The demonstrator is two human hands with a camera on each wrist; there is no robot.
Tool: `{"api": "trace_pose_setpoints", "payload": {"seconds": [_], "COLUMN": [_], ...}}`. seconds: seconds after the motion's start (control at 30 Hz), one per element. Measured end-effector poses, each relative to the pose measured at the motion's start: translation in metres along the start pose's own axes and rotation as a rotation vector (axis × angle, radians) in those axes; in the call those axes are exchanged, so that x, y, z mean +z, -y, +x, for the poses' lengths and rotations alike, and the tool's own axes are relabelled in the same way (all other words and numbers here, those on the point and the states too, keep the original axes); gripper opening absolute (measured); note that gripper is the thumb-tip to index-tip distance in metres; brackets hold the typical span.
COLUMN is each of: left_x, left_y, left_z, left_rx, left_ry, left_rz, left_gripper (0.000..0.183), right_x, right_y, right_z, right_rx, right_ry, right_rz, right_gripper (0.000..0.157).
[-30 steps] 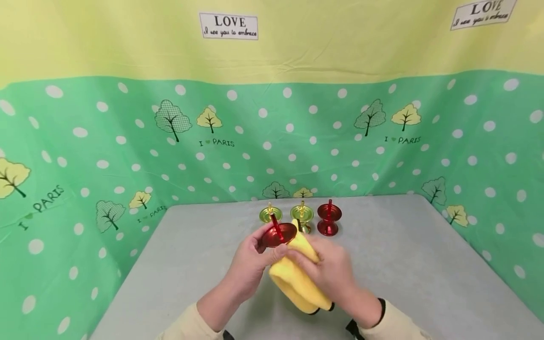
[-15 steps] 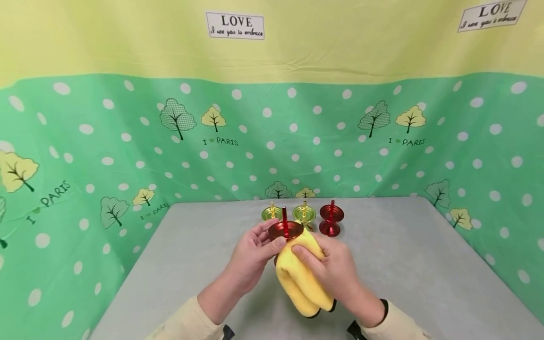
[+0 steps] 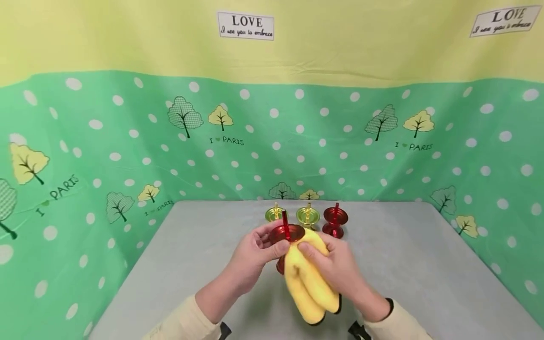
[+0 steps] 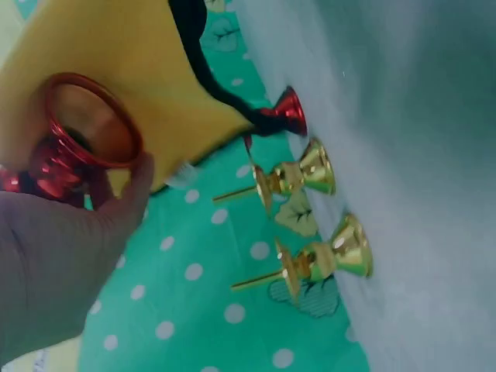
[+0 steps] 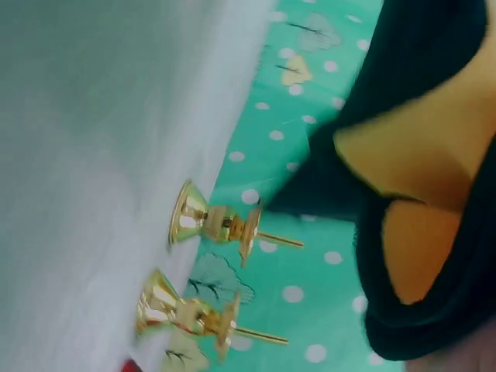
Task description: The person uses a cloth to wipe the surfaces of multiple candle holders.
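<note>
My left hand (image 3: 250,257) holds a shiny red candle holder (image 3: 277,234) by its dish, thumb on the rim, its pin pointing up. Part of the red foot shows below. In the left wrist view the foot of this red candle holder (image 4: 56,167) is open and hollow. A folded yellow cloth (image 3: 312,288) with black edging is pinched in my right hand (image 3: 340,264), up against the right side of the dish. The cloth hides part of the stem. The right wrist view is largely filled by the cloth (image 5: 434,132), its dark border hanging in folds.
Behind the hands stand two gold candle holders (image 3: 308,216) and another red candle holder (image 3: 335,217), in a row on the grey table (image 3: 187,245). A green and yellow patterned curtain (image 3: 255,160) surrounds the table's back and sides.
The held red candle holder has gone from tilted to nearly upright. My right hand and the cloth have shifted slightly right, showing more of the red foot. The head view has turned a little left.
</note>
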State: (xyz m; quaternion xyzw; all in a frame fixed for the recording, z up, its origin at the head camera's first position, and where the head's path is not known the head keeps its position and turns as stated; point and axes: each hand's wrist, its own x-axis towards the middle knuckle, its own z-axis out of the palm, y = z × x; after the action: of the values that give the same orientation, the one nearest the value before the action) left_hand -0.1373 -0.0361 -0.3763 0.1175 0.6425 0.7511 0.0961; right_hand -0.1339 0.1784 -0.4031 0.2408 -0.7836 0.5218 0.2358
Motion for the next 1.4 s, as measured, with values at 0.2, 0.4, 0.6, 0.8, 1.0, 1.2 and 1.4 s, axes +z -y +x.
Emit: {"api": "trace_pose_setpoints", "payload": {"seconds": [0.2,0.4,0.6,0.8,1.0,1.2,1.4], "left_x": [0.006,0.002,-0.007,-0.011,-0.018,-0.001,0.009], "left_y": [0.004,0.003,0.001,0.007,0.005,0.006,0.009], "left_z": [0.0,-0.001,0.003,0.001,0.0,0.002,0.002], "left_rx": [-0.025,0.004,-0.01,-0.002,-0.018,-0.073,-0.108], "left_ry": [-0.013,-0.013,0.174,0.189,0.243,0.1,-0.058], "left_rz": [0.031,0.041,-0.026,-0.049,0.068,0.132,0.192], "left_gripper": [0.078,0.084,0.078,0.077,0.079,0.077,0.071], "right_x": [0.007,0.008,-0.004,-0.007,-0.013,0.0,0.008], "right_y": [0.002,0.001,0.001,-0.002,-0.005,-0.007,-0.014], "right_z": [-0.007,-0.002,0.0,0.0,-0.003,-0.013,-0.016], "right_rx": [-0.216,-0.322,-0.079,-0.117,0.212,-0.092,-0.374], "right_ry": [-0.122,-0.109,0.072,0.125,0.238,-0.021,-0.098], "right_rz": [-0.321,-0.29,-0.077,-0.126,0.101,-0.259,-0.419], "right_gripper": [0.02,0.024,0.006,0.011,0.011,0.015,0.035]}}
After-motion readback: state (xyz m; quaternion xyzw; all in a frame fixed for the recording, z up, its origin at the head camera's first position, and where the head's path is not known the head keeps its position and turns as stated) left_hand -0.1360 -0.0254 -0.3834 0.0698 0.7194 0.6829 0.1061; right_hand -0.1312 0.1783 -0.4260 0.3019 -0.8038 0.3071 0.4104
